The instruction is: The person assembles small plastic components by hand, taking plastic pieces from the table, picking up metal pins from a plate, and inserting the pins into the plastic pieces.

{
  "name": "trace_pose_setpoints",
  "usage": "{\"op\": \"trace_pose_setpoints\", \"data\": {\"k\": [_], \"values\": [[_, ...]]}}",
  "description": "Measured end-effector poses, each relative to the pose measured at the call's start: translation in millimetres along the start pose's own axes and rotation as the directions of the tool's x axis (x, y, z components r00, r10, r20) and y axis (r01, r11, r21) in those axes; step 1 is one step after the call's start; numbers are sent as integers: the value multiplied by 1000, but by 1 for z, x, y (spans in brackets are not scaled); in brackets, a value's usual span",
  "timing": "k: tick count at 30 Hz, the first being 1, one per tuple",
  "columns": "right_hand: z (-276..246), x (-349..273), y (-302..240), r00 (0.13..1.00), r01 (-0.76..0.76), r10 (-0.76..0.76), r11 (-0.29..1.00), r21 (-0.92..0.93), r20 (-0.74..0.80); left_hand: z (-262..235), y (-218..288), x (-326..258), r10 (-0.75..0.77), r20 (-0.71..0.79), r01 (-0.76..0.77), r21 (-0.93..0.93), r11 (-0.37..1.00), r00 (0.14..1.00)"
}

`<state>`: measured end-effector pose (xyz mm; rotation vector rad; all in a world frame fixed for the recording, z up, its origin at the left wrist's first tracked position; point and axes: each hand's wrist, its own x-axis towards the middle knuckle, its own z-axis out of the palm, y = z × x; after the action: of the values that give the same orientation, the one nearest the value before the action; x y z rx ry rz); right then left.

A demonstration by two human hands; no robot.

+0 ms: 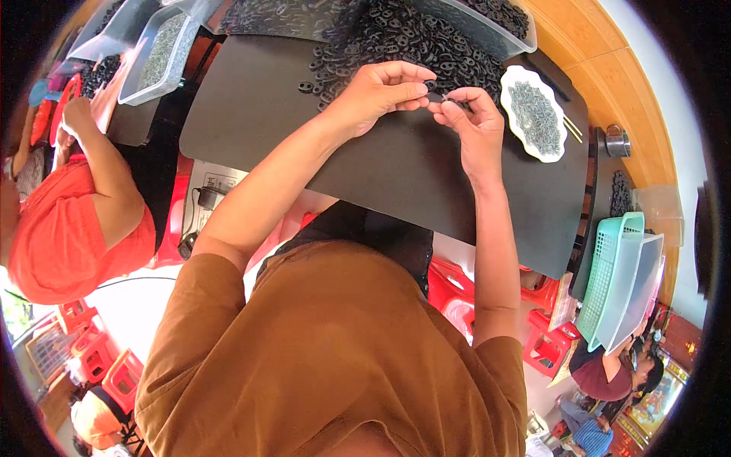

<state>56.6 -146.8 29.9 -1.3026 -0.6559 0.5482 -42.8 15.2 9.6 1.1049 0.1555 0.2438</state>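
Pinching a small black ring-shaped part [435,86] between thumb and forefinger, the left hand [378,93] meets the right hand [470,122] just above the black mat [304,129] that covers the work table. The right hand's fingertips are pressed together against the same spot, on something dark and tiny that is too small to make out; the two hands touch at the fingertips. The part sits in the air between them, near the far edge of the mat and just in front of the heap of black ring parts [403,42] that spills across the mat's far side. One stray ring [305,87] lies alone on the mat to the left of the left hand.

Just to the right of the right hand stands a white scalloped dish [515,79] filled with small grey metal pieces, with two thin pale sticks [572,128] lying at its right rim. A clear plastic tub [502,34] holding more black rings stands beyond the heap.

Farther left, another clear tub [158,53] holds grey pieces, and a person in an orange shirt [68,221] works at the neighbouring place. To the right, off the mat, a turquoise plastic basket [609,282] stands on edge against a clear bin.
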Motion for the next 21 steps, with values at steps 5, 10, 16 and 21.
{"op": "trace_pose_setpoints", "data": {"k": [5,10,16,21], "values": [[-4,2,6,998,68,-62,975,-212,32,1,0,0,38,15,-39,74,997,999],[1,1,5,998,56,-47,960,-274,40,2,-1,-1,62,20,-64,149,987,998],[1,1,7,1000,29,-25,953,-303,18,5,3,-3,134,29,-136,299,945,991],[1,0,7,999,14,-5,965,-260,33,4,4,-4,159,63,-171,440,882,985]]}}
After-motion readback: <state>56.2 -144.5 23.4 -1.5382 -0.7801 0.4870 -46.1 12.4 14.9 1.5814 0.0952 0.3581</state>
